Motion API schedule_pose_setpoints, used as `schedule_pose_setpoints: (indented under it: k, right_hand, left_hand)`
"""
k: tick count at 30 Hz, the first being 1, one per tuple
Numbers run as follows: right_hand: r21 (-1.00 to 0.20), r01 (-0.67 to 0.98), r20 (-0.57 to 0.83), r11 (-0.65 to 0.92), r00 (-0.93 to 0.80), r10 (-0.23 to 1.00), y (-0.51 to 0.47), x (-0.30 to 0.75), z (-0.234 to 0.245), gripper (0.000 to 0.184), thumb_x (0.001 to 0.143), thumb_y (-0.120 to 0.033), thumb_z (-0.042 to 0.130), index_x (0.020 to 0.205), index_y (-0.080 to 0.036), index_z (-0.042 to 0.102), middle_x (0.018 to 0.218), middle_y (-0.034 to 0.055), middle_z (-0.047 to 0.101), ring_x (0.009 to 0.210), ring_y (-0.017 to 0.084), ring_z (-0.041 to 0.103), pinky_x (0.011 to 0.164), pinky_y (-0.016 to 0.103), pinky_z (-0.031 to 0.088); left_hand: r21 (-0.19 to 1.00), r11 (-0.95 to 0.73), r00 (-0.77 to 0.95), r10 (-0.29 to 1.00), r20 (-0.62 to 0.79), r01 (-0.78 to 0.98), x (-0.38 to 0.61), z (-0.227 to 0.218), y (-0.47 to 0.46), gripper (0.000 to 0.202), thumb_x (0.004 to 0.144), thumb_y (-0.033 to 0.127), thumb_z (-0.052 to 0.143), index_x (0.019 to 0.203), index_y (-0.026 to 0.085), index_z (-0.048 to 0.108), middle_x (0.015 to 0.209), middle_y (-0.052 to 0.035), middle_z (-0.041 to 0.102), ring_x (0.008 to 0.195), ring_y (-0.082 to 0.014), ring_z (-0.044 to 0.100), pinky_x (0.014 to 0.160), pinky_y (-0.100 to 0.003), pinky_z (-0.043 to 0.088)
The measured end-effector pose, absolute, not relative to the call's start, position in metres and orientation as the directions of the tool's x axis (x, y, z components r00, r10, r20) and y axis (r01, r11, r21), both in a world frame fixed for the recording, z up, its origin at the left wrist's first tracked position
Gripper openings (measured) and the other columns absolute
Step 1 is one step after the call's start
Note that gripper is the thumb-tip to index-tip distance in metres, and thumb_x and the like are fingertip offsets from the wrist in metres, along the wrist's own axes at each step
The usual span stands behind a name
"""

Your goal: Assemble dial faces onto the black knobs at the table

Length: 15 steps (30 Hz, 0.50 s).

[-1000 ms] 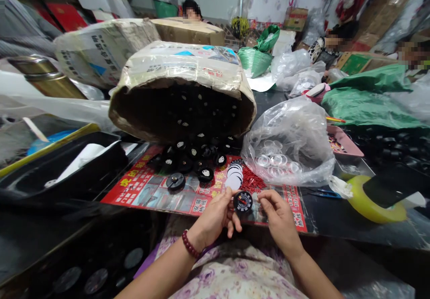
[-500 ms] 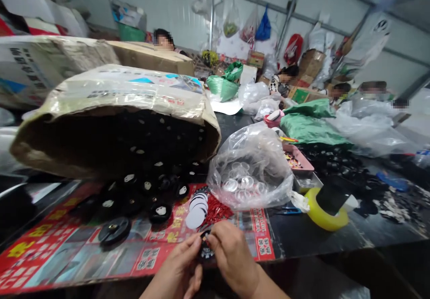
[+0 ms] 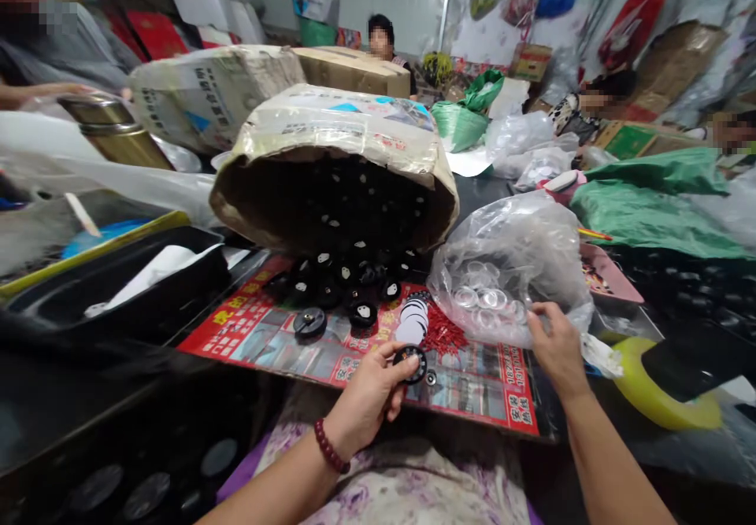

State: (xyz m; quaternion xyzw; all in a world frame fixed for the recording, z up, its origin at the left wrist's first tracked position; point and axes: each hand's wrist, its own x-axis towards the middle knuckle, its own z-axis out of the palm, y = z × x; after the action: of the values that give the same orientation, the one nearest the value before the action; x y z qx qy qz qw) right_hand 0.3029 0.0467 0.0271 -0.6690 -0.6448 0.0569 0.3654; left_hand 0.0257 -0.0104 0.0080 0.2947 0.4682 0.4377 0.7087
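Between the thumb and fingers of my left hand (image 3: 378, 379) is a black round dial (image 3: 412, 363) with pale marks around its face. My right hand (image 3: 555, 344) is at the near right side of a clear plastic bag (image 3: 513, 234), its fingers a little apart at the bag's edge. Clear rings (image 3: 491, 299) lie inside that bag. Beyond my left hand are a fanned stack of white discs (image 3: 412, 323) and a pile of small red pieces (image 3: 444, 336). A small dark ring-shaped part (image 3: 431, 378) lies just right of the dial.
A large sack (image 3: 348, 120) lies on its side, black round cases (image 3: 362, 314) spilling from it onto a red printed sheet (image 3: 236, 332). At left are a black tray (image 3: 147, 273) and a metal flask (image 3: 115, 131); at right, yellow tape (image 3: 655, 399) and a pink tray (image 3: 611, 275). Several people sit beyond.
My right hand has left the dial and moved right to the plastic bag. My left hand still holds the dial. The view has swung left, showing the flask and black tray.
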Motion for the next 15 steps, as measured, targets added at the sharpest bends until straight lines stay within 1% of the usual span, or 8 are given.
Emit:
schedule_pose_setpoints:
  k: [2, 3, 4, 5, 6, 9, 11, 15]
  right_hand:
    - [-0.833, 0.527, 0.317, 0.169, 0.205, 0.926, 0.029, 0.294, 0.036, 0.016, 0.085, -0.035, 0.045, 0.091, -0.021, 0.051, 0.080, 0.0036, 0.059, 0.074, 0.020, 0.057, 0.071, 0.034, 0.043]
    - [-0.921, 0.354, 0.235, 0.164, 0.168, 0.957, 0.021, 0.289, 0.038, 0.018, 0.086, -0.038, 0.044, 0.092, -0.022, 0.051, 0.074, 0.0012, 0.058, 0.066, 0.018, 0.056, 0.065, 0.033, 0.044]
    - [-0.963, 0.238, 0.152, 0.127, 0.090, 0.984, 0.013, 0.284, 0.038, 0.019, 0.085, -0.040, 0.046, 0.091, -0.023, 0.052, 0.068, -0.0005, 0.056, 0.059, 0.017, 0.054, 0.060, 0.031, 0.043]
    - [-0.972, 0.222, 0.084, 0.081, 0.007, 0.996, 0.006, 0.279, 0.037, 0.019, 0.083, -0.040, 0.049, 0.088, -0.022, 0.055, 0.063, -0.0012, 0.055, 0.056, 0.017, 0.053, 0.057, 0.030, 0.042]
    - [-0.959, 0.281, 0.036, 0.050, -0.052, 0.998, 0.000, 0.275, 0.033, 0.019, 0.080, -0.040, 0.054, 0.084, -0.022, 0.057, 0.060, -0.0012, 0.055, 0.055, 0.017, 0.052, 0.056, 0.030, 0.041]
    - [-0.874, 0.483, 0.026, 0.050, -0.057, 0.998, -0.009, 0.263, 0.022, 0.015, 0.072, -0.033, 0.063, 0.079, -0.020, 0.063, 0.065, 0.0010, 0.060, 0.060, 0.018, 0.053, 0.059, 0.030, 0.041]
    - [-0.885, 0.463, 0.043, 0.050, -0.027, 0.999, -0.011, 0.253, 0.022, 0.016, 0.075, -0.032, 0.061, 0.084, -0.019, 0.064, 0.069, 0.0015, 0.061, 0.057, 0.016, 0.052, 0.056, 0.028, 0.041]
    - [-0.952, 0.302, 0.037, 0.054, -0.061, 0.997, -0.012, 0.223, 0.035, 0.014, 0.079, -0.030, 0.058, 0.087, -0.020, 0.062, 0.069, 0.0008, 0.059, 0.050, 0.013, 0.049, 0.048, 0.025, 0.039]
  left_hand:
    - [0.811, 0.447, 0.207, 0.894, -0.397, -0.377, 0.026, 0.010, -0.010, 0.039, 0.069, 0.045, 0.070, 0.090, 0.017, 0.053, 0.065, 0.0050, 0.058, 0.027, -0.0009, 0.038, 0.024, -0.012, 0.027]
    - [0.800, 0.452, 0.215, 0.892, -0.398, -0.394, 0.027, 0.010, -0.010, 0.039, 0.071, 0.049, 0.067, 0.088, 0.017, 0.052, 0.065, 0.0044, 0.059, 0.028, -0.0014, 0.040, 0.024, -0.012, 0.027]
    - [0.788, 0.459, 0.217, 0.889, -0.404, -0.411, 0.027, 0.010, -0.010, 0.040, 0.074, 0.053, 0.062, 0.086, 0.017, 0.052, 0.065, 0.0035, 0.059, 0.028, -0.0020, 0.042, 0.024, -0.012, 0.027]
    - [0.775, 0.466, 0.215, 0.885, -0.413, -0.426, 0.028, 0.010, -0.010, 0.041, 0.076, 0.057, 0.058, 0.085, 0.017, 0.051, 0.066, 0.0024, 0.060, 0.029, -0.0028, 0.044, 0.024, -0.012, 0.028]
    - [0.764, 0.473, 0.217, 0.881, -0.421, -0.438, 0.028, 0.010, -0.010, 0.043, 0.077, 0.060, 0.053, 0.084, 0.017, 0.051, 0.067, 0.0010, 0.062, 0.029, -0.0035, 0.046, 0.024, -0.012, 0.029]
    - [0.742, 0.494, 0.248, 0.869, -0.428, -0.452, 0.028, 0.008, -0.011, 0.047, 0.079, 0.063, 0.047, 0.088, 0.017, 0.052, 0.070, -0.0003, 0.064, 0.031, -0.0056, 0.050, 0.024, -0.013, 0.032]
    - [0.732, 0.508, 0.269, 0.861, -0.431, -0.453, 0.028, 0.008, -0.012, 0.048, 0.079, 0.064, 0.046, 0.091, 0.018, 0.052, 0.067, 0.0018, 0.061, 0.032, -0.0069, 0.053, 0.024, -0.014, 0.033]
    - [0.754, 0.502, 0.261, 0.865, -0.429, -0.423, 0.031, 0.009, -0.016, 0.049, 0.078, 0.065, 0.047, 0.098, 0.020, 0.051, 0.058, 0.0054, 0.055, 0.033, -0.0092, 0.055, 0.024, -0.014, 0.033]
